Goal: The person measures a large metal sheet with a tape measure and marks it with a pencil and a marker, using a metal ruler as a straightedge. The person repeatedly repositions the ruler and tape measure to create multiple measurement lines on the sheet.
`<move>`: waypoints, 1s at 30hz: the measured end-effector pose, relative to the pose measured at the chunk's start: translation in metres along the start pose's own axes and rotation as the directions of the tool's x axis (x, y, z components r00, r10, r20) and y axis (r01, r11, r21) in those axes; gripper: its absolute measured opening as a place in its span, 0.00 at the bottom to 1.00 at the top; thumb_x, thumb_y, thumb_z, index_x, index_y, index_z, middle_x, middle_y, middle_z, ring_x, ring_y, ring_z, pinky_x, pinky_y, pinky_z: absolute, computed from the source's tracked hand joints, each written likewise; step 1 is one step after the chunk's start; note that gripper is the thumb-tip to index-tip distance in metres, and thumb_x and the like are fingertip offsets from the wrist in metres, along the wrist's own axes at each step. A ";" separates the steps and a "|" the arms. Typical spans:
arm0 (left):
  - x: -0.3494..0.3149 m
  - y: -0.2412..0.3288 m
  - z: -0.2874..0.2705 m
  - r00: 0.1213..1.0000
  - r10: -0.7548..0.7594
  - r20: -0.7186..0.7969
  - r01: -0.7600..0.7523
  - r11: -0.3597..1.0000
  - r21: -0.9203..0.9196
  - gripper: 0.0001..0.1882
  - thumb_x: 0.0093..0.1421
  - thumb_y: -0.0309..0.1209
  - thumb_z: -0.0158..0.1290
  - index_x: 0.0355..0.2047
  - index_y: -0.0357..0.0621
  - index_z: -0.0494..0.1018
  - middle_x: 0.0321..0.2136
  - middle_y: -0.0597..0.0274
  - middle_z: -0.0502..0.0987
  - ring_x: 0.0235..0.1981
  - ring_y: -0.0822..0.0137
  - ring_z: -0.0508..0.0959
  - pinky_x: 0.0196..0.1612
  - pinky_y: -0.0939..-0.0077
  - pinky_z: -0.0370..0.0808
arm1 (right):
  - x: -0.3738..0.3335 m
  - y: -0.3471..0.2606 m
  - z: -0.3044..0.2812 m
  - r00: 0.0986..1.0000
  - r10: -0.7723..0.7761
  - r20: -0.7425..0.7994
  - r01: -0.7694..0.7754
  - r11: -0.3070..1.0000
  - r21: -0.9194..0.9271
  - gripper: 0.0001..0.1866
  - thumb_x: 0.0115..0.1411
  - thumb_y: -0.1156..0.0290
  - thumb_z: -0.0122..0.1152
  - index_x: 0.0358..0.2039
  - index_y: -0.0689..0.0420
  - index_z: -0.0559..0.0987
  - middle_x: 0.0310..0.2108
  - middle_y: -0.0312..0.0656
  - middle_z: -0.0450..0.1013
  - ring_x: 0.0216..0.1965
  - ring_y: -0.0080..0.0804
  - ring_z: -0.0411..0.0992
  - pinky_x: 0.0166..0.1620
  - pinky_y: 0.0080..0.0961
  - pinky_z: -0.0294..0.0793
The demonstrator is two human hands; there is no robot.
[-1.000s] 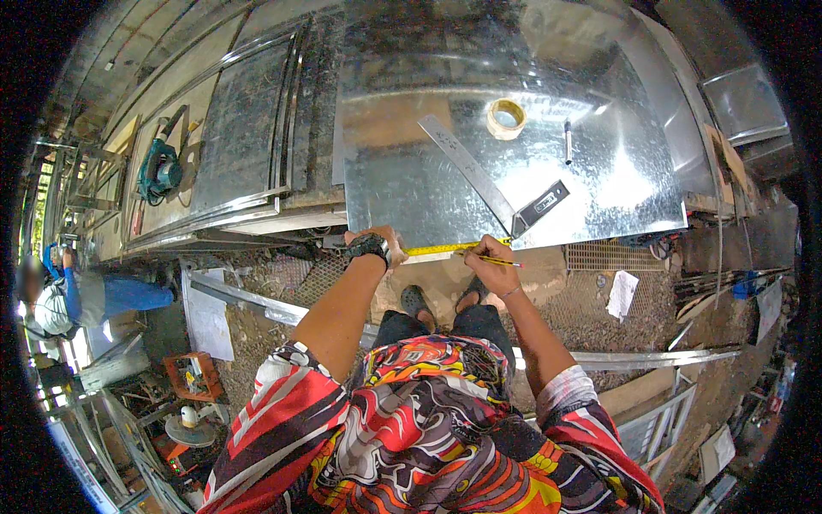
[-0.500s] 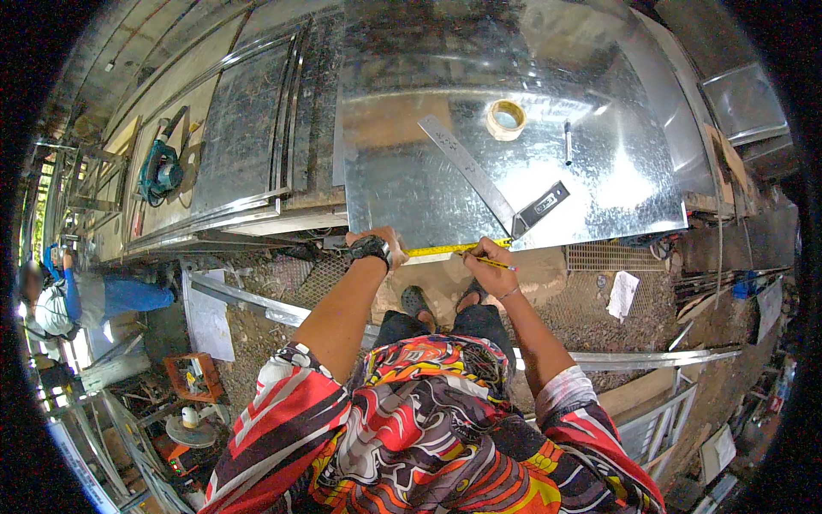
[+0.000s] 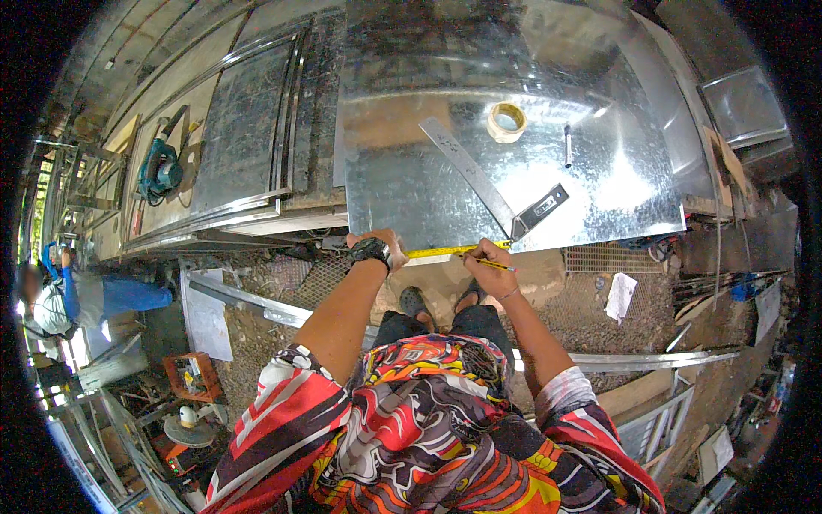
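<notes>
The right hand (image 3: 486, 261) is closed around a yellow pencil (image 3: 490, 264), its tip pointing to the person's right, just at the near edge of a large galvanised metal sheet (image 3: 411, 184). The left hand (image 3: 383, 244), with a dark wristwatch (image 3: 370, 251) on its wrist, is curled down onto the same edge, pinning one end of a yellow tape measure (image 3: 445, 252). The tape runs flat along the sheet's near edge from the left hand to the right hand, touching both.

Just beyond the right hand, a steel square (image 3: 479, 176) lies on the sheet, its long blade slanting away to the left and its short dark arm angling to the right. Farther back sit a roll of tape (image 3: 506, 122) and, near it on the right, a dark marker (image 3: 567, 146). The sheet rests on a long work surface (image 3: 317, 120). Well apart to the left, a teal power saw (image 3: 159, 171) lies on another sheet.
</notes>
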State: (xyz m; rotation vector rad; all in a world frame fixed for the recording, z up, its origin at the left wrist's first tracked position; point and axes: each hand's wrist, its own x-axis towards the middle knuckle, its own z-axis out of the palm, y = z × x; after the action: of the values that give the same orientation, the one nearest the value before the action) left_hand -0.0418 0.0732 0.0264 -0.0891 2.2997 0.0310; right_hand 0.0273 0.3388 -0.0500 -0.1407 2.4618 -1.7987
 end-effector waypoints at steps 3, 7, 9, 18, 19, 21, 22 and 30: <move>-0.007 0.002 -0.008 1.000 -0.004 0.029 0.003 1.000 0.012 0.22 0.58 0.48 0.60 0.52 0.60 0.83 0.54 0.59 0.83 0.58 0.56 0.80 0.62 0.46 0.62 | 0.001 0.001 0.000 0.999 -0.054 0.002 0.054 0.998 -0.025 0.11 0.60 0.78 0.66 0.27 0.60 0.71 0.25 0.32 0.69 0.29 0.16 0.65 0.32 0.20 0.68; 0.004 0.000 0.002 1.000 0.005 -0.004 -0.005 1.000 0.000 0.22 0.58 0.48 0.60 0.50 0.58 0.84 0.54 0.58 0.83 0.57 0.55 0.81 0.62 0.45 0.62 | 0.003 0.007 -0.009 0.990 0.139 -0.016 -0.137 0.986 0.091 0.09 0.62 0.77 0.66 0.28 0.60 0.73 0.28 0.37 0.74 0.31 0.22 0.72 0.35 0.22 0.74; -0.005 0.000 -0.006 1.000 0.004 0.008 -0.004 1.000 -0.017 0.23 0.58 0.50 0.60 0.50 0.56 0.84 0.54 0.56 0.83 0.57 0.53 0.81 0.62 0.41 0.62 | 0.002 -0.004 -0.016 0.957 0.282 -0.074 -0.255 0.932 0.257 0.07 0.64 0.75 0.65 0.31 0.61 0.75 0.30 0.41 0.77 0.32 0.26 0.75 0.37 0.24 0.76; -0.036 -0.003 0.021 0.978 0.176 -0.110 -0.206 0.741 -0.640 0.38 0.57 0.66 0.61 0.45 0.40 0.79 0.46 0.41 0.82 0.49 0.43 0.81 0.53 0.57 0.76 | -0.023 -0.064 -0.145 0.818 0.249 -0.518 -0.029 0.918 0.395 0.32 0.77 0.46 0.46 0.52 0.68 0.76 0.38 0.49 0.79 0.35 0.33 0.77 0.45 0.32 0.79; -0.031 0.005 0.034 0.954 0.195 -0.228 -0.294 0.754 -0.588 0.39 0.56 0.66 0.62 0.47 0.39 0.78 0.47 0.40 0.82 0.49 0.44 0.81 0.53 0.56 0.76 | -0.019 -0.055 -0.160 0.818 0.217 -0.532 -0.022 0.937 0.348 0.32 0.76 0.46 0.46 0.53 0.68 0.76 0.39 0.49 0.79 0.36 0.33 0.77 0.45 0.33 0.79; -0.005 0.040 0.059 0.898 0.173 -0.404 -0.390 0.739 -0.550 0.42 0.56 0.68 0.62 0.51 0.38 0.75 0.47 0.41 0.81 0.48 0.45 0.81 0.53 0.55 0.76 | -0.006 -0.053 -0.183 0.826 0.217 -0.520 -0.045 0.946 0.322 0.32 0.76 0.45 0.46 0.53 0.66 0.77 0.42 0.50 0.79 0.38 0.34 0.77 0.45 0.33 0.79; 0.002 0.068 0.058 0.872 0.145 -0.468 -0.420 0.712 -0.562 0.44 0.56 0.68 0.61 0.53 0.38 0.74 0.47 0.41 0.81 0.48 0.45 0.81 0.53 0.55 0.76 | 0.002 -0.048 -0.195 0.836 0.173 -0.520 -0.028 0.961 0.275 0.32 0.76 0.45 0.46 0.53 0.66 0.77 0.43 0.50 0.79 0.38 0.34 0.77 0.45 0.33 0.79; 0.038 0.333 -0.041 0.955 -0.079 -0.287 -0.269 0.183 -0.946 0.45 0.59 0.57 0.63 0.64 0.36 0.63 0.50 0.35 0.77 0.56 0.41 0.77 0.60 0.53 0.72 | 0.057 -0.016 -0.234 0.979 -0.171 -0.113 0.161 0.982 -0.094 0.21 0.64 0.78 0.67 0.56 0.61 0.72 0.50 0.42 0.75 0.48 0.30 0.74 0.53 0.29 0.76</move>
State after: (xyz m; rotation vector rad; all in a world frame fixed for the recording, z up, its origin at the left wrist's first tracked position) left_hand -0.1219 0.4014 0.0234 -0.6584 2.1152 1.7437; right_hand -0.0586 0.5477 0.0351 -0.2582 2.6860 -1.8157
